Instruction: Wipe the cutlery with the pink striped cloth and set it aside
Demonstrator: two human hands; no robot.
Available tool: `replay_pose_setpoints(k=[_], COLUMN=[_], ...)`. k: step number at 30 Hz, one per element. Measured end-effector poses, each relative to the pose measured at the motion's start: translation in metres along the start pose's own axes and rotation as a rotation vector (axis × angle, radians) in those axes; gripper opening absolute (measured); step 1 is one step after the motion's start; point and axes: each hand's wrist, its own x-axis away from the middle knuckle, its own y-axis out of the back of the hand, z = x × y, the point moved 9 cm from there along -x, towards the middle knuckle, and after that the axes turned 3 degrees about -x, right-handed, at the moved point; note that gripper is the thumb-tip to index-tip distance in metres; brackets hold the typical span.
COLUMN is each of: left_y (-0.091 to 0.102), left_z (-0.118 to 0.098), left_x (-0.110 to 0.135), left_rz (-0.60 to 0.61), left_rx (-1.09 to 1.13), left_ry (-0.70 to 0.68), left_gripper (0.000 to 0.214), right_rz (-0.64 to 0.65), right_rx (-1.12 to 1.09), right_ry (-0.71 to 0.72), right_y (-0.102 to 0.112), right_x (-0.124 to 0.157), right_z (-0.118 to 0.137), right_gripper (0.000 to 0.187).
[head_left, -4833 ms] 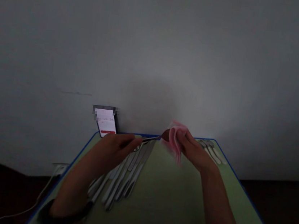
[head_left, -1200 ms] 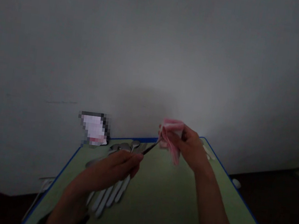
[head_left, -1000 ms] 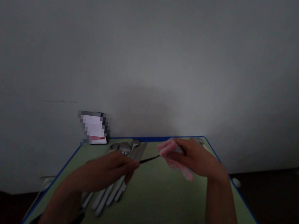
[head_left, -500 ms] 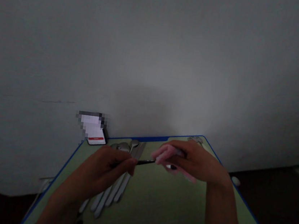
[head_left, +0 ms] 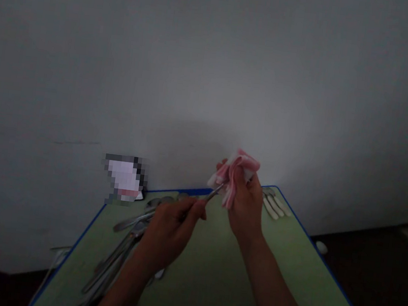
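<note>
Table [head_left: 211, 278] holds cutlery [head_left: 137, 229] left, apparently forks [head_left: 276, 206] right.

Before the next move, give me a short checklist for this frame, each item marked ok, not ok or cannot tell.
1. Left hand gripping the utensil: ok, its shaft runs out from the fingers.
2. Right hand holding the pink cloth: ok.
3. Utensil's far end in sight: not ok, the cloth covers it.
4. White-handled cutlery resting on the table: ok, at its far right corner.
5. Left-side cutlery lying separated: not ok, pieces overlap and cross.
6. Phone display content: cannot tell, it is pixelated.
</note>
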Motion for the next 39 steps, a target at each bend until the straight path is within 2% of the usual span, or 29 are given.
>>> replay_pose_setpoints(k=[5,7,10,15,18,22,26,30,34,39], left_y=[-0.022,-0.031,-0.042,-0.039,-0.038,-0.035,-0.039,-0.058,-0.069,-0.073], left_z=[0.012,0.019,0.021,0.021,0.027,0.035,0.027,0.016,0.023,0.036], left_x=[-0.007,-0.010,-0.011,-0.004,0.005,0.013,0.015,0.018,0.013,0.009], left_rz=[-0.046,-0.002,0.140,0.329,0.439,0.512,0.584,0.701,0.684,0.668], left_rx=[0.053,0.077,0.114,0.104,0.112,0.218,0.265,0.295,0.262,0.186], left_ry=[0.007,0.014,-0.011,-0.045,-0.030,0.017,-0.017,-0.054,-0.049,-0.053], left_gripper=[0.040,0.041,0.043,0.039,0.040,0.041,0.039,0.039,0.039,0.038], right_rz=[0.022,0.034,0.047,0.030,0.021,0.093,0.151,0.088,0.031,-0.004], right_rx=[-0.163,-0.177,-0.186,-0.184,-0.103,0.055,0.092,-0.010,-0.096,-0.120], right_ry=[-0.204,-0.239,-0.245,-0.185,-0.070,0.078,0.072,-0.025,-0.171,-0.223], right_y=[-0.003,-0.003,-0.001,0.004,0.007,0.004,-0.001,-0.003,-0.005,-0.003], right_x=[0.003,0.003,0.000,-0.006,-0.007,-0.004,0.000,0.003,0.007,0.008], right_z=[-0.031,-0.035,-0.035,-0.027,-0.012,0.018,0.029,0.007,-0.028,-0.048], right_gripper=[0.038,0.037,0.033,0.031,0.029,0.027,0.027,0.033,0.033,0.037])
